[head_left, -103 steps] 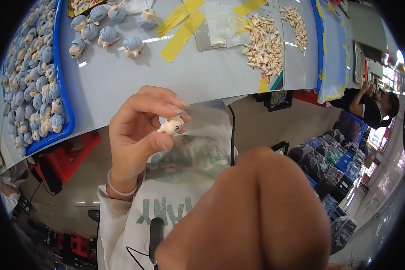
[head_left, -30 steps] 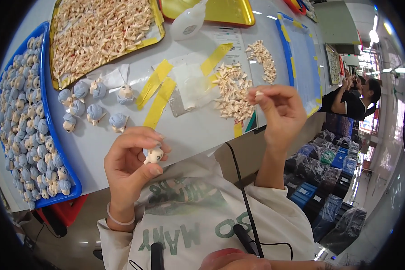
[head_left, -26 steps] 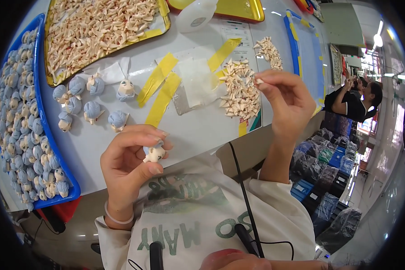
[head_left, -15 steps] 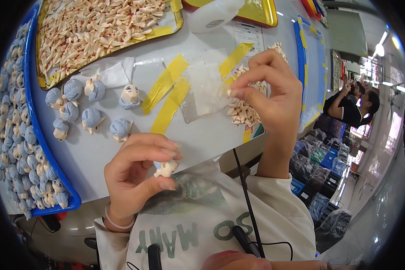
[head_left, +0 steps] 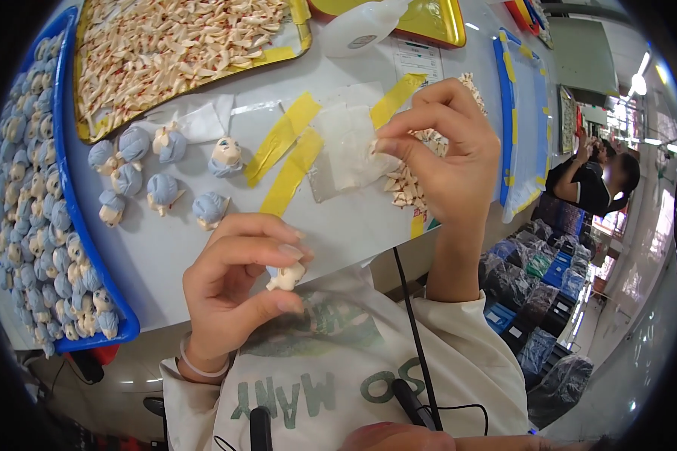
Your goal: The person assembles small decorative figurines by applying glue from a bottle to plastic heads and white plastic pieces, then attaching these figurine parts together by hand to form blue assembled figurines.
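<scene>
My left hand (head_left: 237,289) pinches a small doll head (head_left: 286,276) with pale blue hair between thumb and fingertips, over the table's near edge. Its cream underside faces right. Higher up on the right, my right hand (head_left: 451,154) has thumb and forefinger closed on a tiny cream piece (head_left: 374,148), mostly hidden by the fingertips. Just under that piece lies a translucent sheet (head_left: 346,154) on the table, beside strips of yellow tape (head_left: 282,139). A pile of small cream pieces (head_left: 406,188) is partly covered by my right hand.
Several blue-haired doll heads (head_left: 162,192) lie loose left of the tape. A blue tray (head_left: 132,327) full of them lines the left side. A yellow-edged tray (head_left: 79,90) holds many cream pieces. A white bottle (head_left: 365,28) stands behind; another blue tray (head_left: 508,128) is right.
My right hand has shifted slightly left over the translucent sheet with the tiny piece. The doll head in my left hand has tilted a little. The whole view has moved slightly.
</scene>
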Motion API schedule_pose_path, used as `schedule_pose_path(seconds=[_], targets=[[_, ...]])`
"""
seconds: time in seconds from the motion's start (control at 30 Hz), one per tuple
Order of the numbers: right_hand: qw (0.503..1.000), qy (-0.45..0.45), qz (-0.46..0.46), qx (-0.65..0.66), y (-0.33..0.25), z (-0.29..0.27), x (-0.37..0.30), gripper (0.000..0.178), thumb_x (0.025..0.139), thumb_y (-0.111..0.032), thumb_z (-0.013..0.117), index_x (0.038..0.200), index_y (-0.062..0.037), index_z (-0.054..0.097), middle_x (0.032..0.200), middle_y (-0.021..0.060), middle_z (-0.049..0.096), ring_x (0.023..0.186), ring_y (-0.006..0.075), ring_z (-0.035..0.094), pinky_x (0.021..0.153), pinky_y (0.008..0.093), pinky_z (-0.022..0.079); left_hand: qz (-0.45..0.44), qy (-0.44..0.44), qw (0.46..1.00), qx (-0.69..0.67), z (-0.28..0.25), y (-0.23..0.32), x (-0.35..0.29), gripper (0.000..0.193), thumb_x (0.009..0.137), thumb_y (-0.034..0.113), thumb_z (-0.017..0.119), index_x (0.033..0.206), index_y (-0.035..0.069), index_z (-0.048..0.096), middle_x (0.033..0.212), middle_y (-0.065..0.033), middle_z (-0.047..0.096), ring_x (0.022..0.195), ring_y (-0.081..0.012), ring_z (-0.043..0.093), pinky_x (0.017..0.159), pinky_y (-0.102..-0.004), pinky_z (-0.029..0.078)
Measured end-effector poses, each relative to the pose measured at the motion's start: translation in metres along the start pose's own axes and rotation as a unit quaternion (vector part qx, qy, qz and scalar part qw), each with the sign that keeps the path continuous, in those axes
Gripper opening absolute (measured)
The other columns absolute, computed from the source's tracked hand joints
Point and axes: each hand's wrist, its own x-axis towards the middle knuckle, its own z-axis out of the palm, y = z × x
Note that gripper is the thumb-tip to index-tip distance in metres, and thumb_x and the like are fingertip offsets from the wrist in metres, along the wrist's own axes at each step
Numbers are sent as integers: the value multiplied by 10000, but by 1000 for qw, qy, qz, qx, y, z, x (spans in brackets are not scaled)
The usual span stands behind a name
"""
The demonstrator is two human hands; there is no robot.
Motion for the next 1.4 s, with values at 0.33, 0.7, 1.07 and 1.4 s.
schedule_pose_path(seconds=[0.33,0.7,1.07,1.4], targets=[[924,-73,20,374,-39,7,-51,187,636,-48,737,784,-71,624,778,42,543,751,132,497,679,237,388,103,26,993,54,17,-6,0,386,665,24,719,1006,-39,550,1021,-173,539,945,-257,560,768,-324,478],[965,-65,-21,253,-44,15,-60,198,614,21,695,709,-71,548,748,40,525,700,177,470,640,266,370,209,33,932,293,25,-6,-7,315,642,-17,703,941,-15,606,944,-161,566,828,-233,593,692,-293,486],[951,-109,-18,290,-40,14,-57,237,543,62,667,618,-50,472,680,40,536,641,198,485,611,278,371,287,20,859,423,31,-3,-7,400,557,-128,684,938,-24,618,936,-149,573,760,-232,592,613,-272,504],[943,-111,39,311,-35,8,-56,218,525,18,724,687,-76,613,713,44,575,664,182,538,597,253,421,187,17,924,333,27,-2,-7,355,588,-49,717,924,-27,605,930,-159,614,802,-244,606,661,-283,492]])
